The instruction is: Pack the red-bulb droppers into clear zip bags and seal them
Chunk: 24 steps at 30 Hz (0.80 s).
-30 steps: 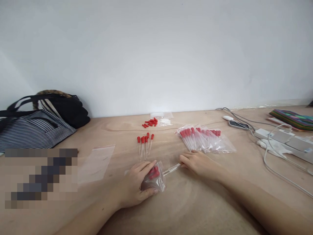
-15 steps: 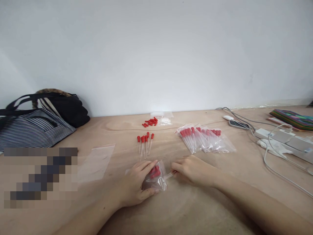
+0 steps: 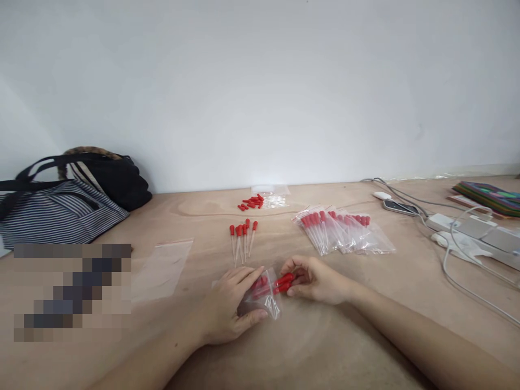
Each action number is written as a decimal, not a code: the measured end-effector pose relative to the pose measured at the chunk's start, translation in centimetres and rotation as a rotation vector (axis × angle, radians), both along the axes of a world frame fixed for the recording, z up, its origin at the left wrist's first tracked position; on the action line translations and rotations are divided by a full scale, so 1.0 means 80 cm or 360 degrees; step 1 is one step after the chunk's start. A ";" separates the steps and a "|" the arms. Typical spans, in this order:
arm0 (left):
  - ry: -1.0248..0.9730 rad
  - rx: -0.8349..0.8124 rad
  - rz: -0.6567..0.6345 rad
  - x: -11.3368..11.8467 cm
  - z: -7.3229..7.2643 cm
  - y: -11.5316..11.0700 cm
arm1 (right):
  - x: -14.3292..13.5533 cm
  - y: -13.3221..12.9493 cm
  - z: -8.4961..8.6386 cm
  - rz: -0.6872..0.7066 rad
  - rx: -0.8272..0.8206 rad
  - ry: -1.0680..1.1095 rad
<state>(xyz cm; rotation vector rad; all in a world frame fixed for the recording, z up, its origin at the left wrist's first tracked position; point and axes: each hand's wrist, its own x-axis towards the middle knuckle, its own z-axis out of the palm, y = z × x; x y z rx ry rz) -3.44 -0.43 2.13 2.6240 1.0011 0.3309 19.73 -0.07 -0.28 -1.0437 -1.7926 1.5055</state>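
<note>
My left hand [image 3: 227, 303] lies over a small clear zip bag [image 3: 273, 307], its thumb and fingers gripping the plastic from the left. Red bulbs [image 3: 260, 283] show inside that bag, partly covered by my fingers. From the right, my right hand [image 3: 319, 279] pinches red-bulbed droppers [image 3: 284, 281] at their bulb ends. Their stems point left into the mouth of the bag. Just beyond my left hand lies a loose group of several assembled droppers [image 3: 239, 238], bulbs facing away from me.
Filled bags of droppers [image 3: 345, 230] overlap at the right. Loose red bulbs [image 3: 252, 202] and glass tubes [image 3: 276, 200] lie near the wall. A flat zip bag [image 3: 166, 268] is at left. A striped bag [image 3: 60, 216] and a power strip with cables [image 3: 471, 227] flank the wooden table.
My right hand has shifted slightly, and the red bulbs of the droppers now show in its fingers at the bag's mouth, with the stems inside. My left hand stays on the bag.
</note>
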 end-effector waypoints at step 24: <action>-0.0017 -0.0072 0.0022 0.001 0.001 0.000 | -0.053 -0.006 -0.011 -0.0348 0.0330 -0.0051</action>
